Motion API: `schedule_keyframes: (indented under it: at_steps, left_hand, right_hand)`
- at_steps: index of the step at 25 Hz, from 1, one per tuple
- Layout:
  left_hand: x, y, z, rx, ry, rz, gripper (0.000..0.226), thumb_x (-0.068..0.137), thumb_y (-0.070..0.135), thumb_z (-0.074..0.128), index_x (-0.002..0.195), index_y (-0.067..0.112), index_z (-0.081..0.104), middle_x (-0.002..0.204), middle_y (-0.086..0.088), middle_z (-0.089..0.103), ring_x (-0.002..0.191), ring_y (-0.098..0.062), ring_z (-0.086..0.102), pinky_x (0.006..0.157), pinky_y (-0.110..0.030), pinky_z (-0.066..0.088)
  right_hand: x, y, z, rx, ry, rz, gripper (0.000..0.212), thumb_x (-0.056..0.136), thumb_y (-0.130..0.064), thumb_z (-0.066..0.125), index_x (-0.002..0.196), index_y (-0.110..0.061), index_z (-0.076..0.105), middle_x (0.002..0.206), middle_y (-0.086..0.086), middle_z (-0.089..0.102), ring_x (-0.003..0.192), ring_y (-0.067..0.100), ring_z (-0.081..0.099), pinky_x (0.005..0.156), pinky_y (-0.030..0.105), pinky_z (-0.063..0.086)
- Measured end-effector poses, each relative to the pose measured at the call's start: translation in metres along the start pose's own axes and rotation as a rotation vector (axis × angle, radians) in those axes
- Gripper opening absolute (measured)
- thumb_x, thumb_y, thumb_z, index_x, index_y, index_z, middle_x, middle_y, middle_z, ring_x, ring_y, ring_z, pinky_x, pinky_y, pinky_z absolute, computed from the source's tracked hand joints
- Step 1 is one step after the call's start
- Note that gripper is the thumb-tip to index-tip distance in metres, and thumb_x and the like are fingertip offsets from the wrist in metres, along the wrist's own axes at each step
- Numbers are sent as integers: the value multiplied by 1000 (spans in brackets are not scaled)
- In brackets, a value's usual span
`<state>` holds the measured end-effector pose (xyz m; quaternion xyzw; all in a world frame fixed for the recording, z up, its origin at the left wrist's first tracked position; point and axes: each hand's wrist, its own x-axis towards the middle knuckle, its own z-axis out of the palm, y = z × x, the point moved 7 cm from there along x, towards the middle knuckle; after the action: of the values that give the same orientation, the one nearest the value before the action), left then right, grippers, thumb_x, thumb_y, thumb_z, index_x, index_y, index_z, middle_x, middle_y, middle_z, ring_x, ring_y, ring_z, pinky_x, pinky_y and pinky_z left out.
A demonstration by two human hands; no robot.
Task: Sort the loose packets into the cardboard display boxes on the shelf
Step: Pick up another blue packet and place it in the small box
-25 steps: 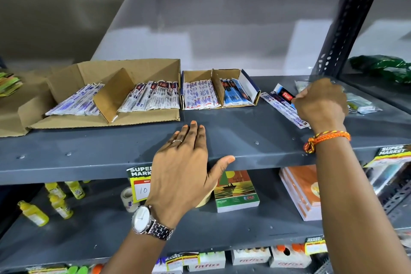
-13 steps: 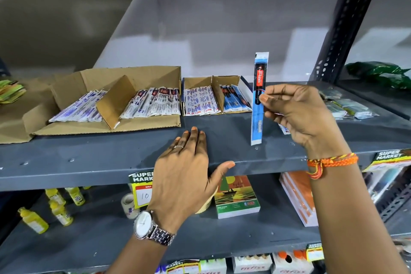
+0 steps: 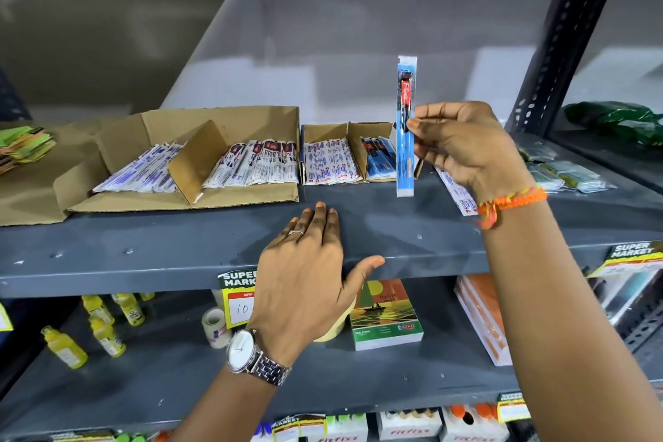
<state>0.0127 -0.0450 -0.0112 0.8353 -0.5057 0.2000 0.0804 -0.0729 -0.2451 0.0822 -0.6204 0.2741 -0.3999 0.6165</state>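
Note:
My right hand (image 3: pixel 462 147) pinches a long blue pen packet (image 3: pixel 405 140) and holds it upright in front of the small cardboard display box (image 3: pixel 324 133). That box has white packets on its left side and blue packets (image 3: pixel 378 161) on its right. To its left lies a larger cardboard box (image 3: pixel 222 122) with a divider, filled with white packets on both sides. A loose white packet (image 3: pixel 457 190) lies on the shelf under my right wrist. My left hand (image 3: pixel 305 280) rests flat on the shelf's front edge, fingers spread, holding nothing.
The grey metal shelf (image 3: pixel 107 248) has clear-wrapped packets (image 3: pixel 563 172) at the right and green-orange packets (image 3: pixel 25 147) at far left. A black upright post (image 3: pixel 570 29) stands at the right. Below are yellow bottles (image 3: pixel 104 330), a tape roll (image 3: pixel 215 326) and notebooks (image 3: pixel 385 312).
My right hand picked the blue packet from the loose pile on the right, lifted it and turned it upright. It has since moved slightly up. My left hand stayed put.

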Motion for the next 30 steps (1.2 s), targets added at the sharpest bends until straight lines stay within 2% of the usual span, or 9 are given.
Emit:
schedule_keyframes:
  at_steps: [5, 9, 13, 17, 18, 21, 24, 28, 30]
  left_hand:
    - [1, 0, 0, -3, -5, -5, 95, 95, 76, 9, 142, 6, 52, 148, -12, 52, 135, -25, 51, 104, -37, 45]
    - [2, 1, 1, -7, -11, 10, 96, 94, 77, 7, 146, 7, 47, 152, -12, 47, 139, -24, 46, 109, -37, 40]
    - [2, 1, 2, 3, -29, 19, 98, 92, 78, 4, 150, 9, 41, 157, -10, 40, 144, -24, 40, 114, -37, 35]
    - [2, 1, 1, 13, -21, 16, 97, 92, 78, 5, 151, 10, 40, 158, -10, 40, 144, -24, 39, 113, -37, 35]
    - [2, 1, 1, 11, -20, 15, 97, 92, 78, 5, 150, 10, 41, 157, -10, 40, 144, -24, 39, 113, -37, 35]
    - [2, 0, 1, 6, -11, 11, 97, 93, 77, 6, 148, 8, 45, 155, -11, 43, 142, -25, 43, 112, -37, 37]
    - [2, 0, 2, 3, -2, 8, 96, 94, 76, 8, 144, 7, 50, 150, -12, 49, 138, -26, 49, 109, -38, 41]
    - [2, 0, 3, -8, -1, 6, 96, 94, 77, 9, 143, 6, 51, 150, -12, 50, 137, -25, 49, 109, -38, 41]
    - [2, 0, 3, -6, 2, 2, 95, 94, 76, 10, 142, 6, 52, 148, -13, 52, 136, -25, 50, 108, -38, 42]
  right_hand:
    - [71, -5, 8, -367, 82, -27, 15, 80, 6, 70, 94, -1, 69, 85, 13, 70, 70, 18, 68, 56, 25, 57]
    - [104, 10, 36, -861, 33, -53, 23, 70, 2, 79, 91, -2, 70, 88, 14, 73, 78, 25, 73, 65, 36, 62]
    - [104, 13, 59, -1125, 11, -123, 20, 76, -1, 76, 77, -4, 57, 86, 12, 66, 76, 29, 70, 49, 27, 53]
    - [104, 23, 62, -1223, 10, -133, 22, 77, 2, 74, 74, -4, 52, 92, 16, 63, 78, 31, 60, 56, 28, 45]
    - [106, 26, 62, -1238, 11, -142, 19, 76, 2, 74, 80, -2, 56, 98, 18, 65, 83, 32, 61, 61, 27, 44]
    - [110, 34, 63, -1260, 11, -201, 28, 75, -2, 76, 100, 0, 62, 109, 22, 65, 97, 36, 65, 68, 29, 45]
    - [109, 33, 67, -1304, 24, -304, 28, 77, -3, 73, 102, 1, 61, 110, 24, 63, 98, 40, 63, 71, 33, 47]
    - [106, 4, 50, -1272, 76, -392, 27, 73, -1, 74, 99, -1, 65, 106, 22, 65, 98, 40, 62, 75, 33, 51]
    - [96, -17, 22, -1178, 147, -401, 27, 72, -11, 80, 97, -4, 71, 105, 20, 68, 101, 38, 63, 86, 36, 53]
